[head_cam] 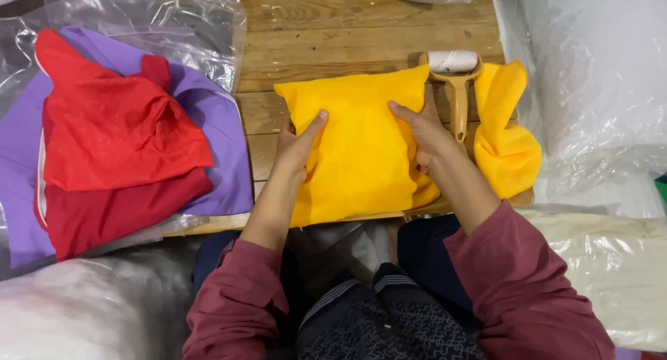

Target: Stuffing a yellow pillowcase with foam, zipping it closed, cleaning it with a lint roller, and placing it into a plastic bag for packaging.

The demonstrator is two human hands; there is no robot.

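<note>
Left hand (297, 143) and right hand (424, 132) flat, fingers spread, pressing the folded yellow cloth (360, 148) mid-table (361, 23) — fold looks nearly done (second yellow cloth (506, 141) beside the lint roller (455, 78) still unfolded).

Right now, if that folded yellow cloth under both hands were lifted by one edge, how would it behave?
The folded yellow cloth would probably flop and unfold: it looks soft, its edges already sagging over the wooden board. Likely light, as the left hand and right hand only rest flat on it. Unlikely to roll.

Maroon long sleeves pushed up forearms; dark patterned garment with striped band on lap.
</note>
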